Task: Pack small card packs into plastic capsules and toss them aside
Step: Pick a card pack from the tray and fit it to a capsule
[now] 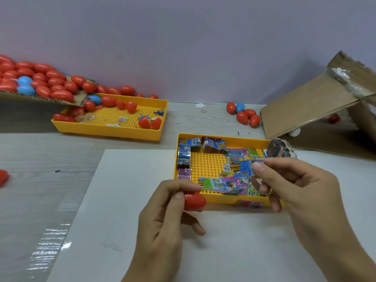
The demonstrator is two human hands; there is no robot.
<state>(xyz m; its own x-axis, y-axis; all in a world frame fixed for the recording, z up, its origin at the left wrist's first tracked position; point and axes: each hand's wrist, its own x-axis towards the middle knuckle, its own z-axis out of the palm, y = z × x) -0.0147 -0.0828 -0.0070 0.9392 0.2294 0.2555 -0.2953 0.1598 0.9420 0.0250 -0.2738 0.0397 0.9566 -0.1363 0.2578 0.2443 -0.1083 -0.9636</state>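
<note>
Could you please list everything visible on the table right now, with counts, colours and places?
Near tray: one, yellow, centre right.
Card packs: many, multicoloured, in near tray.
Far tray: one, yellow, back left, some capsules and small toys inside.
Capsule pile: many, mostly red, few blue, on cardboard, back left.
Loose capsules: five, four red, one blue, back centre.
Cardboard box: one, brown, right.
White board: one, foreground.
Left hand: holds red capsule.
Right hand: pinches blue card pack.
</note>
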